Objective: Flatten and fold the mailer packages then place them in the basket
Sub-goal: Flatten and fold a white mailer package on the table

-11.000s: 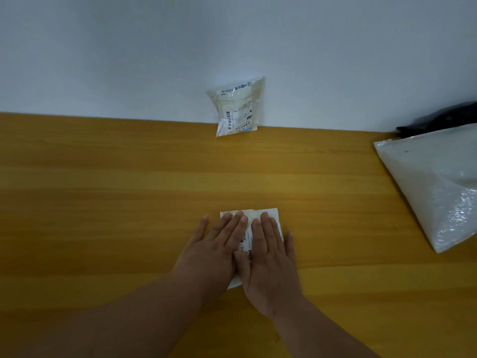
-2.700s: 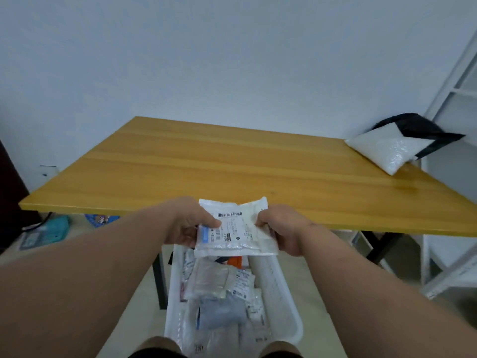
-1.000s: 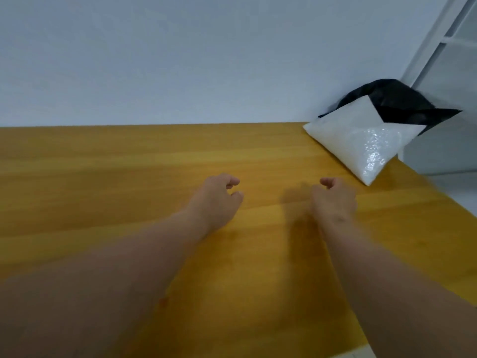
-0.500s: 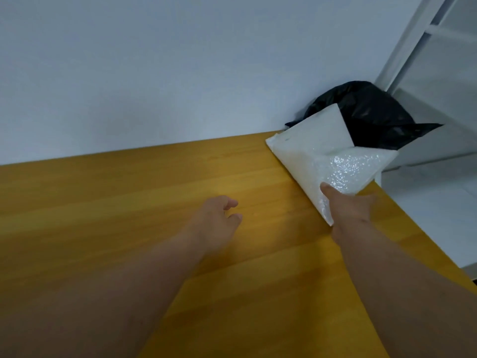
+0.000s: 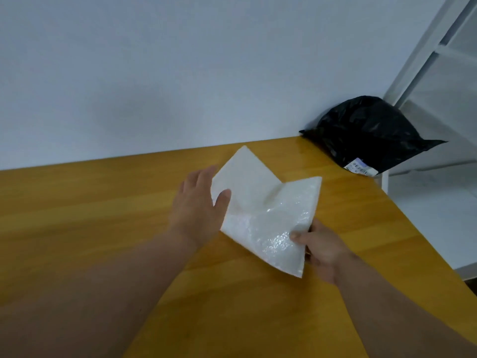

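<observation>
Fingers [image 5: 299,237] of both hands grip a white bubble mailer [image 5: 265,215] over the wooden table [image 5: 90,202] by a pale wall [image 5: 180,73].

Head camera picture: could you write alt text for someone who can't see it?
Two bare hands hold a white bubble mailer over a wooden table: the right hand pinches its near corner, and the left hand grips its left edge. A black plastic mailer lies at the table's far right corner, against a pale wall.
</observation>
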A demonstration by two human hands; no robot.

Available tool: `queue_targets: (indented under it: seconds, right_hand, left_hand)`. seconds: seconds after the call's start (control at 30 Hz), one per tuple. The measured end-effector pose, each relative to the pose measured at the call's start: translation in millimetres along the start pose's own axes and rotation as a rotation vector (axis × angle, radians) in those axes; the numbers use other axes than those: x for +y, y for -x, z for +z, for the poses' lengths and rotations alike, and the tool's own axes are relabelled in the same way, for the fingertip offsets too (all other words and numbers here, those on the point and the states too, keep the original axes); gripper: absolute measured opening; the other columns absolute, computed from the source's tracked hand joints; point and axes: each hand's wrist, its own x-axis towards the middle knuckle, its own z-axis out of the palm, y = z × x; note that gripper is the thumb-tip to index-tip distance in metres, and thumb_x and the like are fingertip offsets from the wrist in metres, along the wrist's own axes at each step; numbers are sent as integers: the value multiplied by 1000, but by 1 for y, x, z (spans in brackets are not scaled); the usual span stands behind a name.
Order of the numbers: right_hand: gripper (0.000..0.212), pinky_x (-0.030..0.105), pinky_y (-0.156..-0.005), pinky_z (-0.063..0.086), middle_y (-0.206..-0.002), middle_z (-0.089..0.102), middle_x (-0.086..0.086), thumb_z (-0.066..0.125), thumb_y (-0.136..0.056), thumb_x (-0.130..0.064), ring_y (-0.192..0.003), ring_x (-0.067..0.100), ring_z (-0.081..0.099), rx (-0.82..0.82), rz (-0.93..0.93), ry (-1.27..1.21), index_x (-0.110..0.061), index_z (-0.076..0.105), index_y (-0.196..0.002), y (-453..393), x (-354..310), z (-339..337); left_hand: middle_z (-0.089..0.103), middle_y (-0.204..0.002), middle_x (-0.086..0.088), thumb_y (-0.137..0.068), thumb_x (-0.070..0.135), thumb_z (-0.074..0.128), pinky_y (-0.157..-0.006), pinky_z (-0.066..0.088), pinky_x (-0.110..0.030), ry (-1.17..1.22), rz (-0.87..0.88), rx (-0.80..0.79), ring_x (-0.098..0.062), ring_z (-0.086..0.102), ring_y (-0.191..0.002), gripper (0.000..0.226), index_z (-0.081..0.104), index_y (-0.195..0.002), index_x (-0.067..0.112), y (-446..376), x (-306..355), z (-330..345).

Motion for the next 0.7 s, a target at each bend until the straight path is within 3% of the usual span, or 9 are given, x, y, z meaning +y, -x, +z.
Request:
queue_targets:
  seconds: [0.07,0.13,0.2,0.27,0.33,0.4,0.5,0.6,0.7]
  right_hand:
    - [44,44,-91,53,-117,70,1,60,-91,2,-108,26,64,-187,63,91,-23,56,-127,19,7,22]
    - [44,45,-95,52,-117,69,-1,60,-92,1,-109,24,64,-309,119,198,-26,55,-127,36,11,49]
    - [46,43,-92,53,-115,67,-1,59,-91,-3,-105,22,63,-290,103,368,-25,51,-131,49,15,78]
    - [43,44,-93,51,-114,60,1,53,-92,-10,-105,24,58,-132,9,573,-22,45,-132,57,21,105]
    - [43,41,-101,43,-127,53,3,44,-92,-19,-118,25,49,134,-266,826,-19,42,-135,63,30,130]
    - [54,41,-111,33,-145,43,6,34,-89,-25,-134,26,37,309,-673,954,-16,42,-141,71,39,151]
    - [60,46,-120,19,-158,28,12,31,-93,-30,-148,26,20,221,-1060,1062,-10,37,-149,71,46,176]
    - [74,42,-123,4,-164,2,5,13,-97,-59,-151,16,-6,42,-989,1196,-13,12,-156,61,57,185]
    - [91,39,-123,-2,-162,-16,-1,-11,-82,-77,-148,12,-21,-19,-760,1259,-20,-12,-153,47,77,177]
  left_hand:
    - [24,-156,3,-96,55,34,-114,28,-46,-153,121,-24,-24,23,-141,60,24,-152,36,14,-14,-22]
    - [14,-161,6,-90,68,14,-116,21,-47,-313,192,-151,-25,14,-146,67,16,-152,44,31,-34,-38]
    - [4,-164,8,-81,77,-8,-120,11,-44,-426,188,-289,-22,3,-150,81,7,-153,44,54,-57,-45]
    - [0,-164,8,-75,74,-24,-122,0,-40,-499,160,-345,-17,-5,-151,91,4,-155,39,75,-75,-47]
    - [-4,-164,7,-72,72,-31,-122,-6,-37,-498,121,-345,-15,-10,-150,98,5,-156,35,87,-85,-48]
    - [-5,-164,7,-70,73,-33,-121,-7,-36,-444,103,-345,-13,-11,-150,103,6,-156,32,88,-89,-49]
    - [-7,-164,8,-71,73,-28,-122,-5,-37,-430,85,-365,-14,-12,-150,101,3,-156,30,84,-95,-51]
    - [-15,-163,8,-73,64,-23,-122,-6,-40,-458,48,-438,-16,-17,-149,92,-4,-156,29,86,-108,-52]
    - [-17,-162,8,-90,66,-8,-121,-7,-44,-441,-66,-527,-17,-18,-149,76,-7,-156,28,92,-128,-47]
